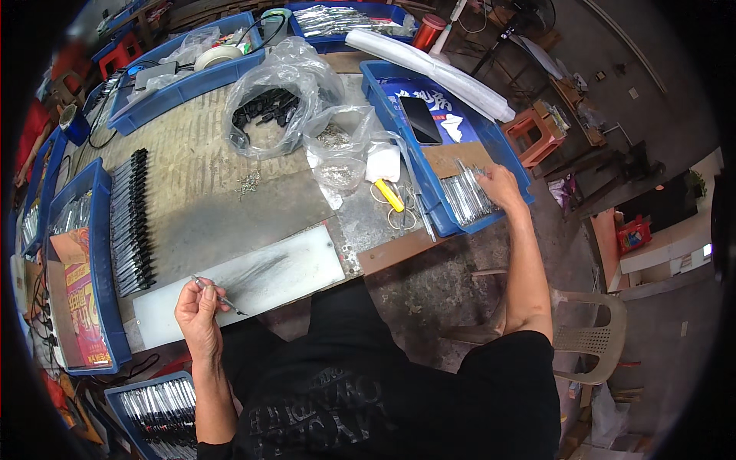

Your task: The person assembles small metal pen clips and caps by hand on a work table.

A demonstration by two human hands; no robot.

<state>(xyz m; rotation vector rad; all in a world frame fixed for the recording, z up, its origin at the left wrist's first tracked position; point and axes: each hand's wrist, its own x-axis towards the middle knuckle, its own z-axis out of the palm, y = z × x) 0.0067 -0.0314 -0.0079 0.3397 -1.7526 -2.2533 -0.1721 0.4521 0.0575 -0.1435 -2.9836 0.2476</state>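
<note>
Left hand [198,308] pinches a thin metal rod [217,295] just above the white board [291,268], while right hand [498,185], fingers loosely curled, rests on metal strips [465,198] in the blue tray [399,107].

Two clear bags [277,96], one phone [420,119]

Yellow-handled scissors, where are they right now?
In the head view, the yellow-handled scissors lie on the workbench right of centre, against the left wall of the blue tray that the right hand reaches into, just below a small clear bag.
</note>
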